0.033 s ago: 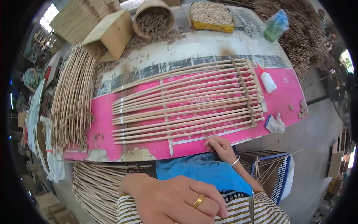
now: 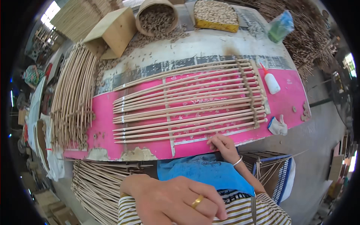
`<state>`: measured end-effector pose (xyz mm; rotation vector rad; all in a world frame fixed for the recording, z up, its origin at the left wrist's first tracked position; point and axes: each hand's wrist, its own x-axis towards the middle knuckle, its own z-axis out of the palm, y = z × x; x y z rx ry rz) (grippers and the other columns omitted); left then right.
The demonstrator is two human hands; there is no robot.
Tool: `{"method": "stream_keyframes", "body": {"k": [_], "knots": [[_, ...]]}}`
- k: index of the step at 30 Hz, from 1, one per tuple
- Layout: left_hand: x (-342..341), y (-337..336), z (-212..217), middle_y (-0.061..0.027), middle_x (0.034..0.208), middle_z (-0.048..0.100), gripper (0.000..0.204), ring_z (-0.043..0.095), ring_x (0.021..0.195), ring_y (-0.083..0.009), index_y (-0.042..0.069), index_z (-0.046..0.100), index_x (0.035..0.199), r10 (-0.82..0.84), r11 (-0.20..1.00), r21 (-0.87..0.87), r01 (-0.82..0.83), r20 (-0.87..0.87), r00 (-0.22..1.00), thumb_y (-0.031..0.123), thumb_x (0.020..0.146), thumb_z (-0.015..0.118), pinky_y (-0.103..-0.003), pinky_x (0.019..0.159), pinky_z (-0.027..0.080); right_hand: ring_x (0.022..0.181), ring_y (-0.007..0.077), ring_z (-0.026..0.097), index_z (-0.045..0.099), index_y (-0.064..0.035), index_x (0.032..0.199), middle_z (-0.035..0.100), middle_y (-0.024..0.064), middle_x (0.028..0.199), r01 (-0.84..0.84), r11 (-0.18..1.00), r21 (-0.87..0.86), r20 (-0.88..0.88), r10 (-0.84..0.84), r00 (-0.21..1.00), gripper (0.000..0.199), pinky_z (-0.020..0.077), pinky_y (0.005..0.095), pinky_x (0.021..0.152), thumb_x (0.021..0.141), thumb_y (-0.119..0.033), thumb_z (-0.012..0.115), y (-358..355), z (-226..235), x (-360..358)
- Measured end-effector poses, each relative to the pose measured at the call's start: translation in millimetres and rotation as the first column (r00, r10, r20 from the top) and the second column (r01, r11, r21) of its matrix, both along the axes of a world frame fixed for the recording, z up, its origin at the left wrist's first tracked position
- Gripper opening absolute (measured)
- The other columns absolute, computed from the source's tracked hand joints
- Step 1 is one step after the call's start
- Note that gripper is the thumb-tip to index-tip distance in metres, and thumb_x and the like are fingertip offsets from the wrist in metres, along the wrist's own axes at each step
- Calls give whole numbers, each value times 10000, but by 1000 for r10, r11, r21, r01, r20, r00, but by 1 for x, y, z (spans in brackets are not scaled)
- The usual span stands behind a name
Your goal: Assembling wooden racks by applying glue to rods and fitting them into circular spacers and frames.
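Note:
My left hand (image 2: 176,198), wearing a gold ring, is close up at the bottom centre, in front of my striped shirt. Its fingers curl downward; their tips and anything inside are hidden. My right hand (image 2: 224,146), with a pale bracelet at the wrist, rests by the near edge of the pink table (image 2: 101,123). Its fingers are loosely curled together, with nothing visible in them. Just beyond lie long, thin wooden sticks (image 2: 187,107) in a row, pointed at the left and knobbed at the right. A brown notched strip (image 2: 247,90) crosses their right ends.
Ringed sticks (image 2: 73,97) are piled at left. At the back stand a wooden box (image 2: 116,32), a tub of wooden rings (image 2: 157,20) and a yellow tray of beads (image 2: 215,24). A white bottle (image 2: 271,83) and a glove (image 2: 277,126) lie at right; below is a blue crate (image 2: 285,180).
The table scene has shifted very slightly in the picture. Both hands keep almost the same place and pose, and the sticks lie as before.

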<state>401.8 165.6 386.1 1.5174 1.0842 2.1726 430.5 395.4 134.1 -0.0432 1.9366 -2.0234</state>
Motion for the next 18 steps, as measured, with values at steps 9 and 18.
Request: {"method": "stream_keyframes", "body": {"k": [9,18], "knots": [[-52,-90,-131,-125,936,738,149,670,837,-246,-18,735,989,291,956,-123,-265,331,898,111,924,697,-443,886,532,814,58,574,706,-9,1210,633,-15,880,161,978,130,-275,-120,954,207,488,236,738,1040,-92,622,15,30,-160],[-166,-216,-221,-95,1339,621,487,615,1177,-172,43,553,1457,958,243,-771,-589,98,268,153,1003,692,-341,994,514,817,83,591,684,21,1123,640,19,913,-18,974,227,-220,70,973,155,494,239,742,994,-5,602,-5,37,-195]]}}
